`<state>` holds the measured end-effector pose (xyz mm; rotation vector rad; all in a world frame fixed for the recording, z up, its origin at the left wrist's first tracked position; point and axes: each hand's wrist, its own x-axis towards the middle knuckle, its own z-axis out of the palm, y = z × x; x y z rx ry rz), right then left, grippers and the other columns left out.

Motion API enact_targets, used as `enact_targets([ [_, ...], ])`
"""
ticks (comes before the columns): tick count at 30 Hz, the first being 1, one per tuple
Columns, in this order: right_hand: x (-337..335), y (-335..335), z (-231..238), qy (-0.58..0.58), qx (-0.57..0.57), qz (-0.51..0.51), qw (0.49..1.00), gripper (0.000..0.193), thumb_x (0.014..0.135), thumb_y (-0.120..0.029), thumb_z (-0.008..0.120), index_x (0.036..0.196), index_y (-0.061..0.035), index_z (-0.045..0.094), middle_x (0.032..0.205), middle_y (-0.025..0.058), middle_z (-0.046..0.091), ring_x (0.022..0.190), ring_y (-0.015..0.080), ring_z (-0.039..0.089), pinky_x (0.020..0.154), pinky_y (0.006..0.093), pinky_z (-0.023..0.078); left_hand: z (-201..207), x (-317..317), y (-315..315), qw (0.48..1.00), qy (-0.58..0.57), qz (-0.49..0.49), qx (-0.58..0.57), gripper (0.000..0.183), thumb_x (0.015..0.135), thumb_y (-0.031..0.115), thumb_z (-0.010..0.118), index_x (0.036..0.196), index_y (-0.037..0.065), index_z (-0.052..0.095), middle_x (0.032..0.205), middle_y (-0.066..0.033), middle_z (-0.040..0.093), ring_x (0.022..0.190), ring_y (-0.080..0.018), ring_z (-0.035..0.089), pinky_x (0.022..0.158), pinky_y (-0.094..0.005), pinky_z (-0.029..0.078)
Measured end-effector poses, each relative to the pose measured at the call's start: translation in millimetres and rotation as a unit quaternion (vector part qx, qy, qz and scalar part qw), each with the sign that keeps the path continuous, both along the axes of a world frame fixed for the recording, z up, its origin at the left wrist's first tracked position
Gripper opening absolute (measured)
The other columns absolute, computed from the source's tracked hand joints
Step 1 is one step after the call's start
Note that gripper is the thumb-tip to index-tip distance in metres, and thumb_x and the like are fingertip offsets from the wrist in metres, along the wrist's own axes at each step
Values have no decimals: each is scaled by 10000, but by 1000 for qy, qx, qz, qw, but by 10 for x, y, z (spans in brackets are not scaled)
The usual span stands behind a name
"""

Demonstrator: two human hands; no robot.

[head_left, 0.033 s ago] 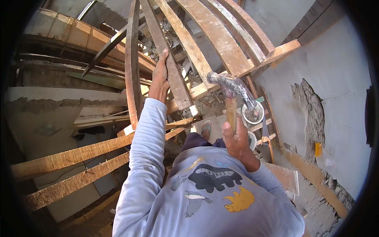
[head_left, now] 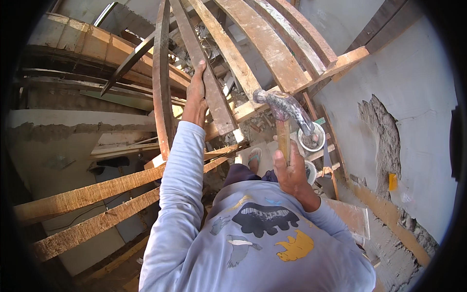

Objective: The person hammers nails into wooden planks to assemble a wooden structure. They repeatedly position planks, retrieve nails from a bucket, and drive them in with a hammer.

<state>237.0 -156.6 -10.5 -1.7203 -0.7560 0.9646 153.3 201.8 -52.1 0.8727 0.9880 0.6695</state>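
Almost nothing has moved, so work seems paused: the right hand (head_left: 293, 176) wraps its fingers round a hammer (head_left: 282, 131); the left hand (head_left: 196, 95) touches a board (head_left: 214, 92), its grip unclear.

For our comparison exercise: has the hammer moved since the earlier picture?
No: the hammer shows no clear shift in any direction against the upper white bucket.

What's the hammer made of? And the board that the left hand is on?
Claw hammer: its head looks like metal, worn and scuffed, with shiny grey patches; its handle is probably wood, yellowish-tan and worn.
Board at the left hand: most likely wood, dull brown, with a square-cut end; I can't tell whether it's stained or dirty.
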Motion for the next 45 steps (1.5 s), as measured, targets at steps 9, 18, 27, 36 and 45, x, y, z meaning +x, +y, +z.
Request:
enact_targets([
  [9, -104, -19, 55, 243, 59, 24, 968, 444, 1111, -319, 460, 1438, -22, 416, 806, 56, 577, 562, 128, 548, 518, 299, 469, 3, 39, -47, 1000, 20, -5, 10, 500, 1021, 506, 605, 1214, 47, 647, 936, -97, 695, 749, -202, 705, 645, -355, 611],
  [18, -187, 15, -32, 375, 112, -20, 920, 460, 1136, -352, 412, 1504, -78, 372, 797, 7, 480, 497, 53, 411, 418, 233, 393, -37, 34, -36, 998, 60, 10, 21, 525, 1020, 539, 588, 1217, 57, 660, 934, -86, 698, 795, -202, 705, 694, -351, 604],
  [27, -248, -21, -21, 343, 167, -72, 921, 415, 1133, -283, 410, 1459, -28, 407, 744, -16, 483, 497, 37, 415, 434, 222, 370, -31, 1, -16, 999, 49, -2, 19, 570, 1014, 540, 612, 1250, 21, 635, 1009, -112, 705, 800, -212, 710, 699, -350, 614],
  [36, 6, -137, -329, 158, 121, -95, 975, 460, 1106, -328, 498, 1419, -4, 406, 733, 11, 524, 489, 61, 448, 455, 235, 404, 215, -252, -272, 927, 223, 65, 295, 616, 1117, 497, 435, 1266, -57, 660, 880, -56, 659, 669, -153, 598, 634, -313, 508],
  [45, 8, 159, 57, 137, 113, -59, 982, 303, 951, -108, 771, 1188, -15, 608, 866, 13, 636, 687, 80, 609, 619, 241, 508, 1001, -565, -1860, 892, 169, -192, 372, 819, 1111, 625, 186, 1199, -33, 666, 699, 71, 361, 607, -59, 298, 560, -250, 246],
])
